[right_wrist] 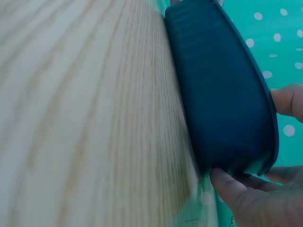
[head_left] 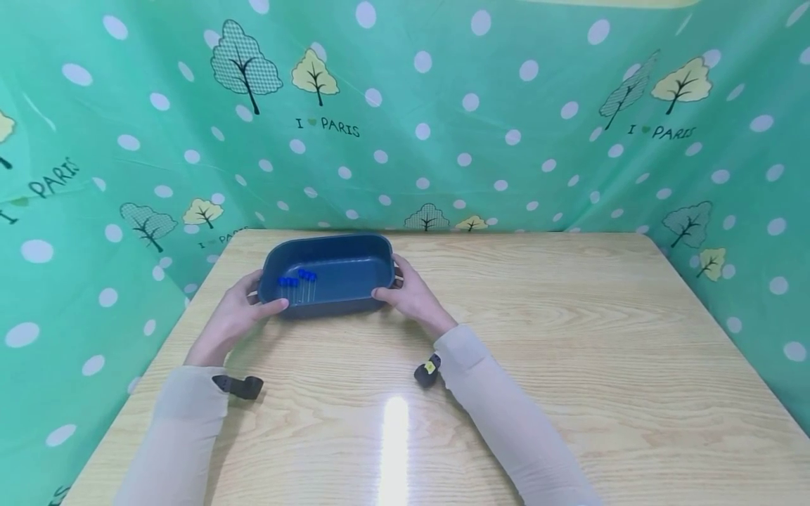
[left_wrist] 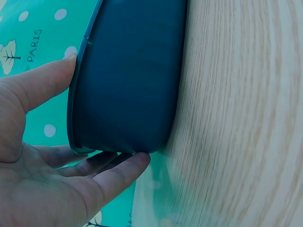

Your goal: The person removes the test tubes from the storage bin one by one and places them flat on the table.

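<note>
A dark blue plastic basin (head_left: 348,280) is near the table's back left, gripped at both ends. Several small clear tubes with blue caps (head_left: 306,275) lie in its left part. My left hand (head_left: 233,315) holds the left end, thumb on the near rim and fingers against the end wall. On the right end, my right hand (head_left: 414,295) has the same hold, thumb over the rim corner. Both wrist views show the basin's outer wall (left_wrist: 128,80) with its bottom edge right along the tabletop, the fingertips low at each end.
The basin is on a light wood-grain table (head_left: 538,351), with a bright strip of reflected light (head_left: 395,450) in front. A green dotted curtain (head_left: 443,161) printed with trees hangs along the back and both sides. Each wrist wears a black camera (head_left: 245,388).
</note>
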A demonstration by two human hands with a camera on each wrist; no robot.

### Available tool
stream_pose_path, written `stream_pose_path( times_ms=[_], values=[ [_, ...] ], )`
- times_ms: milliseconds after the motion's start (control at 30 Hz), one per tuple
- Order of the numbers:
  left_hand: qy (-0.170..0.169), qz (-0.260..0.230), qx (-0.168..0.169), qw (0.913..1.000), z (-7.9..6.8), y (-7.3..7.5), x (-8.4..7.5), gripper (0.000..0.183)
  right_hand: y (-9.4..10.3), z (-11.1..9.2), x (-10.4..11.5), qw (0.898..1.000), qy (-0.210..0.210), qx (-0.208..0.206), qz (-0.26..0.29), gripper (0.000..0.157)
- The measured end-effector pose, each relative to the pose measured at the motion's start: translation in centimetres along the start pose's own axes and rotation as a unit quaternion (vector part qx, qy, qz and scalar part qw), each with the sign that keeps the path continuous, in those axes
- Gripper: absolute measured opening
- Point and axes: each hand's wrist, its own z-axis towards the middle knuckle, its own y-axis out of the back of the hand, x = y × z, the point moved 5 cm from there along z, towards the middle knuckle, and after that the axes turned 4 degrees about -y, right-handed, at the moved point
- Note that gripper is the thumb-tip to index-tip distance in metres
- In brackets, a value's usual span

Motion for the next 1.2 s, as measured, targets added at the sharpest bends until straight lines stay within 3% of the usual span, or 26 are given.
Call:
stream_pose_path(
  times_ms=[1200],
  values=[
    [-0.001,0.005,0.004,1.0000,0.07,-0.63,-0.42,0.100,0.81,-0.51,-0.29,1.000,-0.001,-0.003,0.004,0.085]
  ],
)
